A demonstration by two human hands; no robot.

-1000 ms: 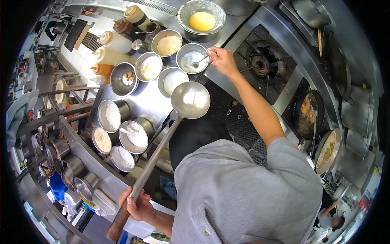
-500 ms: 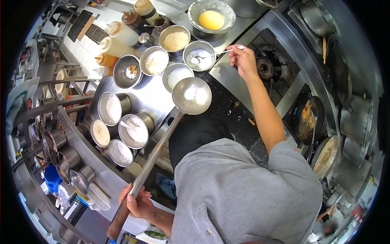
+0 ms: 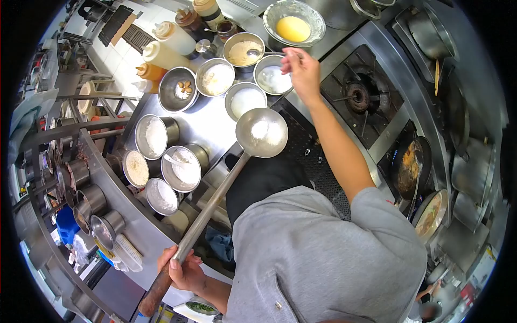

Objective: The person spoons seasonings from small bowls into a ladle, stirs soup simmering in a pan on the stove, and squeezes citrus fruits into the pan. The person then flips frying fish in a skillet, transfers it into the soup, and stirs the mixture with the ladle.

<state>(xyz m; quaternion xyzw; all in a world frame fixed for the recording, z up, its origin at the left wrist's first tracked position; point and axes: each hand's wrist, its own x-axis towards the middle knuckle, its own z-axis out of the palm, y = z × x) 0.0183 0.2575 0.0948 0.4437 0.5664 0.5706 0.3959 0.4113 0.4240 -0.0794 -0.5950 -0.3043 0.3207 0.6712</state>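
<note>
Your left grip [image 3: 183, 272] is wrapped around the handle of a long-handled round steel ladle [image 3: 262, 141], near its brown lower end. Your right grip [image 3: 302, 72] seems to pinch the slim handle of a small metal spoon [image 3: 253, 53] between thumb and fingers. The spoon's head lies at the tan powder in a round steel bowl of tan powder [image 3: 242, 44]; you cannot tell from this view how deep it sits. The ladle's cup hangs between your body and the bowls, with a small mound of white powder [image 3: 264, 131] in it. Its rim overlaps a round steel bowl of fine white powder [image 3: 246, 101] in view, though whether they touch is unclear.

For a clean scoop, hold the spoon low and fairly flat, and level any load against the bowl's rim. Your fingers hang over the edge of a second round steel bowl of white powder [image 3: 274, 81], so a tilted spoon could probably drop tan grains there. Hold the ladle's cup level: its length likely makes the far end heavy, and a small wrist turn would tip the mound. Mind the other bowls crowding the shiny steel desk [image 3: 212, 126], and the black gas burner [image 3: 360, 97] beyond your right forearm.
</note>
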